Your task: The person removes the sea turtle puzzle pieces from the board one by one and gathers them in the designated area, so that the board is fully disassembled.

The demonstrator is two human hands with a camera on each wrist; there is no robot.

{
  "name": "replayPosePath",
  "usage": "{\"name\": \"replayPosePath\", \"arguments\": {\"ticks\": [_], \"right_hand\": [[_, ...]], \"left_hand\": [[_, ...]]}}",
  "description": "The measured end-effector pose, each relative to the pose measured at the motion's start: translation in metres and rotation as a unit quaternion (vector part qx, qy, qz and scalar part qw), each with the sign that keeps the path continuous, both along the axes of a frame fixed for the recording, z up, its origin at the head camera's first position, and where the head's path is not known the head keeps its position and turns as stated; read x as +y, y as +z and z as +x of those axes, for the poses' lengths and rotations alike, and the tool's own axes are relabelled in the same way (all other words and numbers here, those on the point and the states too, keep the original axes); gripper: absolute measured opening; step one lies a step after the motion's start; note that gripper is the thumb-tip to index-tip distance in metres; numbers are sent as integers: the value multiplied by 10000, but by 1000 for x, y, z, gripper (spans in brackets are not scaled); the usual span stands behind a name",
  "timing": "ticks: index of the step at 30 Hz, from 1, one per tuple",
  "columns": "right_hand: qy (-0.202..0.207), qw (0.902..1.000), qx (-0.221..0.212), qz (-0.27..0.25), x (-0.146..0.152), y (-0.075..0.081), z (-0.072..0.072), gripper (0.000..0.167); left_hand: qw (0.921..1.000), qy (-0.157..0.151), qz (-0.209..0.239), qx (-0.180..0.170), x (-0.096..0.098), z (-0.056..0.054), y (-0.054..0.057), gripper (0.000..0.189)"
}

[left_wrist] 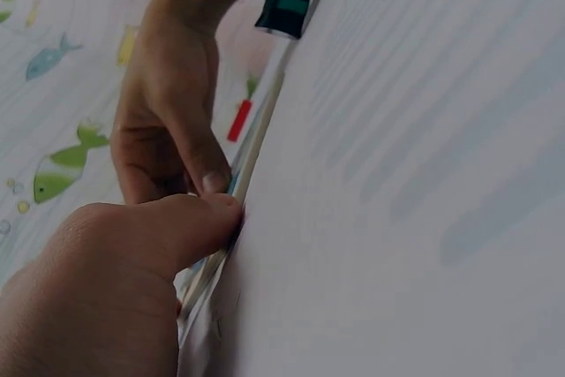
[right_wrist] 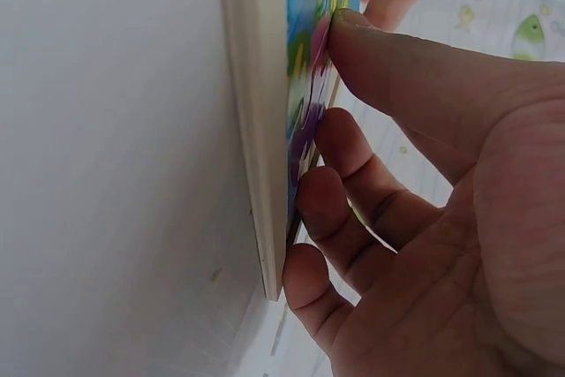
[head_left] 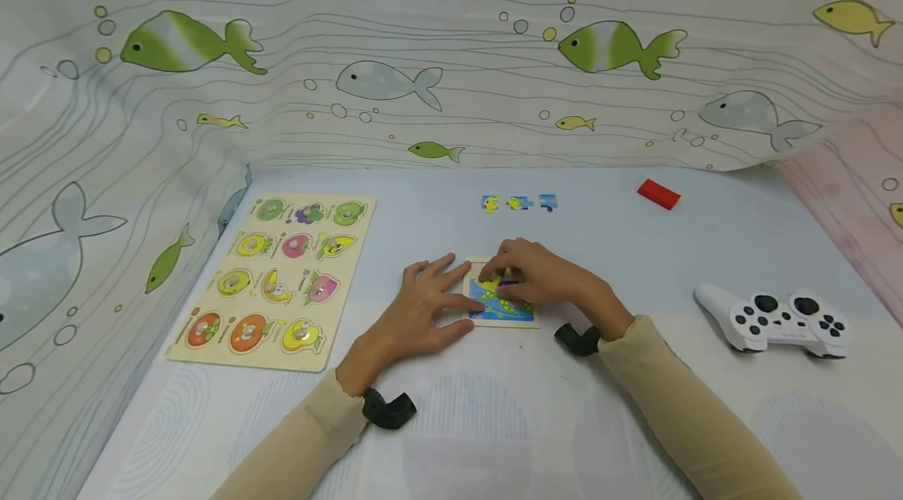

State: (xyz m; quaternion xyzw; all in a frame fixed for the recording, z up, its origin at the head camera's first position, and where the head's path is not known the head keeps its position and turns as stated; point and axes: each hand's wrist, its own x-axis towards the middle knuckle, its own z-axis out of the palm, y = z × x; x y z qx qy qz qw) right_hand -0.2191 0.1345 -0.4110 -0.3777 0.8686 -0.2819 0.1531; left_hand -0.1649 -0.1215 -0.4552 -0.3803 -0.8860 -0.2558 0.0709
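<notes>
The small jigsaw puzzle lies flat at the middle of the table, in a shallow wooden tray. The right hand is bent over its upper part, thumb and curled fingertips holding a pink-and-purple piece at the picture; whether that piece is fully seated cannot be told. The left hand is spread with its fingers loosely extended, touching the tray's left side and gripping nothing.

By the look of it, the work is well along: the lower picture, blue with green and yellow, appears filled in, while the fingers hide much of the upper part. Three loose jigsaw pieces lie in a row beyond the tray, apparently left to place.

Further out, a fruit pegboard lies to the left, every visible fruit in its place. A red block lies at the far right, and a white game controller rests nearer, right of the right hand. The tabletop is pale with faint striped arches. Behind and to the left hangs a white fish-print sheet; a pinkish panel closes the right side.
</notes>
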Motion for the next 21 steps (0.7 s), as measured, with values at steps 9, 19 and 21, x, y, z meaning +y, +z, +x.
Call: {"name": "replayPosePath", "arguments": {"ticks": [9, 19, 21], "right_hand": [[-49, 9998, -23, -169, -1, -1, 0, 25], [-14, 9995, 162, -280, -5, -1, 4, 24], [24, 9993, 222, -310, -6, -2, 5, 26]], "left_hand": [[10000, -27, -78, -5, 0, 0, 0, 25], [10000, -52, 2, 9, 0, -1, 0, 24], [10000, -46, -17, -19, 0, -1, 0, 24]]}}
